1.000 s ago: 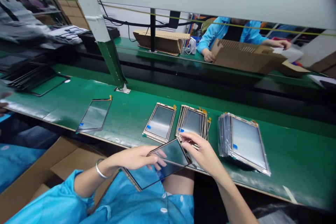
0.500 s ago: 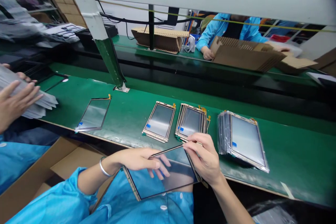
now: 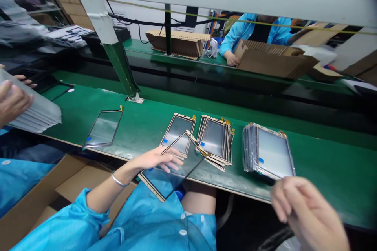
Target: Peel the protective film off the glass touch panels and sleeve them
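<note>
My left hand (image 3: pixel 160 159), with a bracelet at the wrist, holds a clear touch panel (image 3: pixel 173 178) with a thin dark border. The panel is tilted over the bench's front edge, its far corner overlapping two groups of similar panels. My right hand (image 3: pixel 306 208) is away from it, in front of the wrapped stack at the right. Its fingers are bent together and slightly blurred; anything between them is too small to see. Behind the held panel lie one panel (image 3: pixel 179 129) and an overlapping pile of panels (image 3: pixel 215 135), with orange flex tails and blue tabs.
A single panel (image 3: pixel 103 127) lies further left on the green bench (image 3: pixel 141 125). Plastic-wrapped panels (image 3: pixel 273 153) are stacked at the right. At the far left, a co-worker's hands (image 3: pixel 13 100) hold white sleeves (image 3: pixel 41 113). A green-white post (image 3: pixel 118 62) stands behind. A cardboard box (image 3: pixel 73 180) sits below.
My right hand has let go of the panel's corner and moved right. My left hand still has the panel, now turned and raised at its far corner. The co-worker's sleeves are squared up.
</note>
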Action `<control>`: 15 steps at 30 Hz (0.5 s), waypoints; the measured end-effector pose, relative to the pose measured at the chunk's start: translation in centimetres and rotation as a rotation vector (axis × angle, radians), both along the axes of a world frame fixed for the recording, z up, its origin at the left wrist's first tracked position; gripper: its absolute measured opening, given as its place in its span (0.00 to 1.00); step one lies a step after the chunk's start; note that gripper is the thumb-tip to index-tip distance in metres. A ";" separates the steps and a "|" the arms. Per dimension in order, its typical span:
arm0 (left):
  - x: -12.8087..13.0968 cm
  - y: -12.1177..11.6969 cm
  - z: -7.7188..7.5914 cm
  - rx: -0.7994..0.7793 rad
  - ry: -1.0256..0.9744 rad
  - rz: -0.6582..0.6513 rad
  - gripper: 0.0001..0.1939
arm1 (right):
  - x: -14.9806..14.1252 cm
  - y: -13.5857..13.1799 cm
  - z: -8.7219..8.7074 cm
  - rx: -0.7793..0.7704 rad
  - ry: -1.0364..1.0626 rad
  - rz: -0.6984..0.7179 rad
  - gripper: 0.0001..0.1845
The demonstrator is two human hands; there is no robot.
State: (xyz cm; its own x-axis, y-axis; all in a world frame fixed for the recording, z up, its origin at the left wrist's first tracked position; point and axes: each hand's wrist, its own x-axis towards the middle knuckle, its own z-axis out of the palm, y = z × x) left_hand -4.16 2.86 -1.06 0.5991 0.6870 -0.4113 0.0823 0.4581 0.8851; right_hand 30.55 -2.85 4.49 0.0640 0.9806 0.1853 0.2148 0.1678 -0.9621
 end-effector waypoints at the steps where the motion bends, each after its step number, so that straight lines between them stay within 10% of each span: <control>1: 0.1 -0.1 0.1 0.012 0.023 -0.017 0.21 | 0.4 0.6 0.0 0.075 -0.169 -0.196 0.09; 3: 0.5 -0.4 0.5 0.028 0.043 -0.106 0.20 | -0.1 2.1 -0.5 0.218 -0.488 -0.330 0.09; 8: 1.9 -1.6 2.2 0.115 0.072 -0.338 0.22 | -5.5 5.3 -1.2 0.339 -0.727 0.384 0.08; 15: 1.8 -2.2 3.9 0.178 0.145 -0.405 0.23 | -6.7 5.8 0.5 0.413 -0.837 0.619 0.10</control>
State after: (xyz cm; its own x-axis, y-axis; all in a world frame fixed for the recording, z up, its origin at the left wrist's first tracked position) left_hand -2.33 0.62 2.86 0.7786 0.4772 -0.4074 0.3517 0.2059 0.9132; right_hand 23.86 2.95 4.99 -0.7109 0.6535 0.2599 0.5368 0.7430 -0.3997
